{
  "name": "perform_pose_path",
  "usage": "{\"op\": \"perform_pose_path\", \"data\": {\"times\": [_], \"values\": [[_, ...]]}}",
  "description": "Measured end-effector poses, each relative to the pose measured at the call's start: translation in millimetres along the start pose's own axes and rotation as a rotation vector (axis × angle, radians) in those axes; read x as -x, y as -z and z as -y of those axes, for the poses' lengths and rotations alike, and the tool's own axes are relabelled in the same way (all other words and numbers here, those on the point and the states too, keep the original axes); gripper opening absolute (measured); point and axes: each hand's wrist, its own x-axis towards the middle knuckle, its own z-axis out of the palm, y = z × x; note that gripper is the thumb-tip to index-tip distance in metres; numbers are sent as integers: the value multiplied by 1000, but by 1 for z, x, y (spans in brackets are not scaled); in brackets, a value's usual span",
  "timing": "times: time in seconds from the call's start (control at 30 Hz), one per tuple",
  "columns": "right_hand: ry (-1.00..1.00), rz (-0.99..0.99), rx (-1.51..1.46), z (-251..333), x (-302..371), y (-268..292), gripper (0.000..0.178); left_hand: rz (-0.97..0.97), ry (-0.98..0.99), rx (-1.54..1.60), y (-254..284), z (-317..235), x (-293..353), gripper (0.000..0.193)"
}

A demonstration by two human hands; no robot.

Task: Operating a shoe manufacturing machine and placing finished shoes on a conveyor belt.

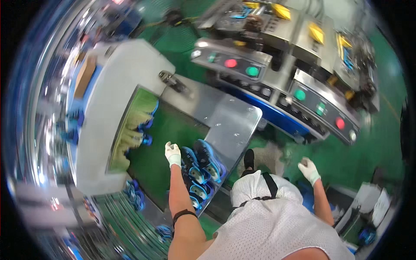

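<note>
My left hand (173, 154), in a white glove, is held just left of several black-and-blue shoe uppers (203, 158). Its fingers are loosely curled, and nothing shows in them. The uppers lie close together on a metal table (236, 115), and the hand is apart from them. Out to the right, my right hand (309, 170), also gloved in white, hangs over the floor with its fingers bent inward. No object is visible in its grasp.
Ahead stands a machine with two control panels (234, 60) bearing red and green buttons. A pale machine housing (108, 99) on the left has an opening with more blue-trimmed pieces. A roller conveyor (125, 216) lies lower left, and a grey bin (351, 216) lower right.
</note>
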Motion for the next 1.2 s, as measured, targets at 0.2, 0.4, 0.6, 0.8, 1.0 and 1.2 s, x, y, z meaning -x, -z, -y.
{"op": "perform_pose_path", "data": {"times": [0.2,0.4,0.6,0.8,1.0,1.2], "values": [[-190,234,356,-2,-61,-62,63,74,238,-227,2,155,4,55],[-556,111,12,66,-70,-53,57,-49,-192,-176,5,175,-141,53],[-636,33,76,117,-77,-36,42,-4,-361,-401,22,137,-373,66],[-665,12,130,160,-87,-45,34,286,-102,-751,-5,110,-455,73],[-644,101,138,162,-102,-57,35,271,-235,-662,-17,110,-409,47],[-132,365,323,196,-140,-101,39,494,-76,-458,-21,70,-252,53]]}}
